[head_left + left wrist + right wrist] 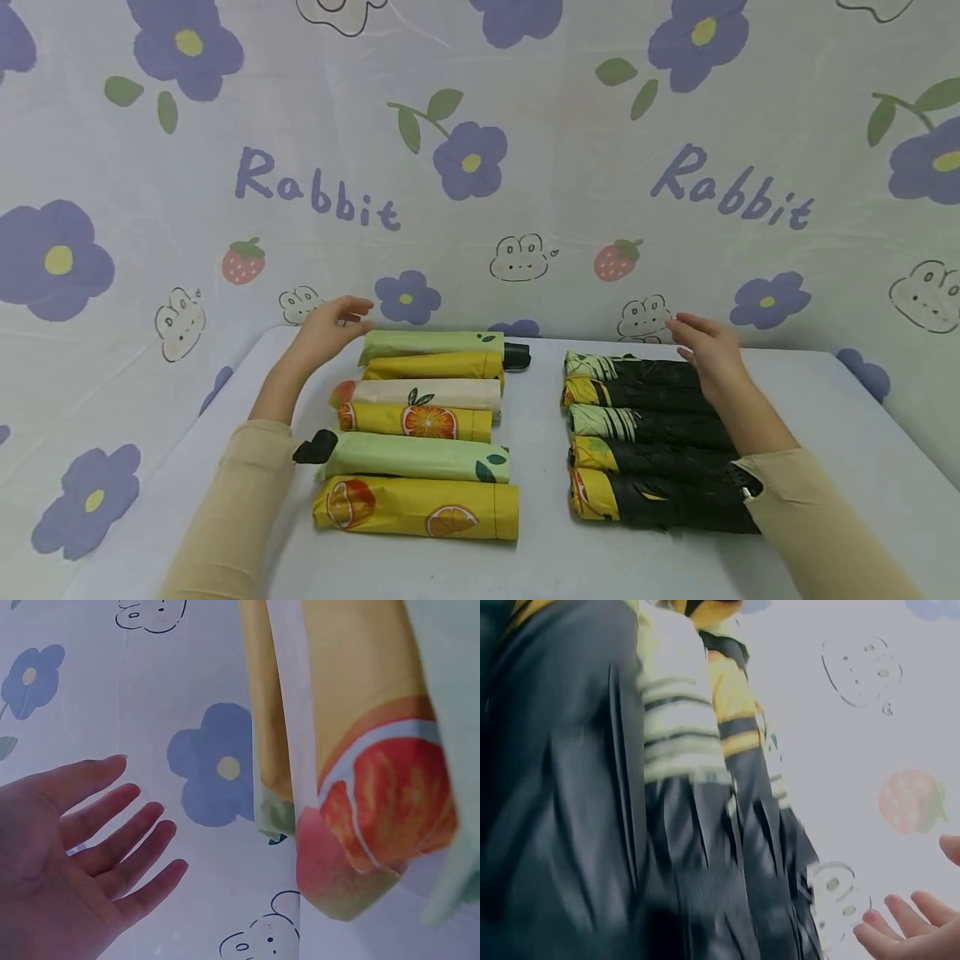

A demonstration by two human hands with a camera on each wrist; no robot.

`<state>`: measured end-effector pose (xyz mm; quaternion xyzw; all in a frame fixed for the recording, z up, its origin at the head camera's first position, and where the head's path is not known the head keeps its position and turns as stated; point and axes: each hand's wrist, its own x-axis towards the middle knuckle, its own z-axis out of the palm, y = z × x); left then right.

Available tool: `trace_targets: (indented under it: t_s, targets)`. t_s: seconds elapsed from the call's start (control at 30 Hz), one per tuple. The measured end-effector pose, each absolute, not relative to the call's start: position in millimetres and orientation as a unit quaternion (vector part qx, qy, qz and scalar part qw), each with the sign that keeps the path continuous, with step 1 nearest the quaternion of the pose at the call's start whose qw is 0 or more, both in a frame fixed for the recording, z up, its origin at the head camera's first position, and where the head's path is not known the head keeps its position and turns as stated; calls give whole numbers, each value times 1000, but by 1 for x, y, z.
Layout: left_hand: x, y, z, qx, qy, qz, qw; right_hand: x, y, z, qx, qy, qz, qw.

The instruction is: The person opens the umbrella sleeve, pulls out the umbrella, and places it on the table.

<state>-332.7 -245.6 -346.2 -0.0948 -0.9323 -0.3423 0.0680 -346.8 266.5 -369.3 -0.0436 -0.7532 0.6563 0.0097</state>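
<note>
My left hand is raised beside the far left end of a row of fabric-wrapped folded umbrellas, nearest a light green one with a black end. Its fingers are loosely spread and hold nothing. Toward me lie a yellow one, a cream one, a yellow one with orange slices, a second light green one and another yellow one. My right hand, its fingers relaxed, hovers over several black folded umbrellas with yellow or green ends, partly hiding their right ends.
Both rows lie crosswise on a white table, with a strip of table between them. Behind the table hangs a white cloth printed with flowers, rabbits and strawberries. A black end sticks out leftward by the left sleeve.
</note>
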Motion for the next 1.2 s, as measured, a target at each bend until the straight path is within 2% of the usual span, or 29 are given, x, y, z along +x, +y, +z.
trace_targets:
  t_s: [0.53, 1.03, 1.2]
  targets:
    - [-359, -230, -345, -75, -924, -372, 53, -351, 201, -367, -1, -718, 695, -49]
    - [-378, -221, -361, -81, -938, -336, 5, -362, 152, -384, 5, -685, 720, -113]
    - [-381, -222, -362, -80, -937, -339, -26, -364, 138, -389, 9, -680, 722, -127]
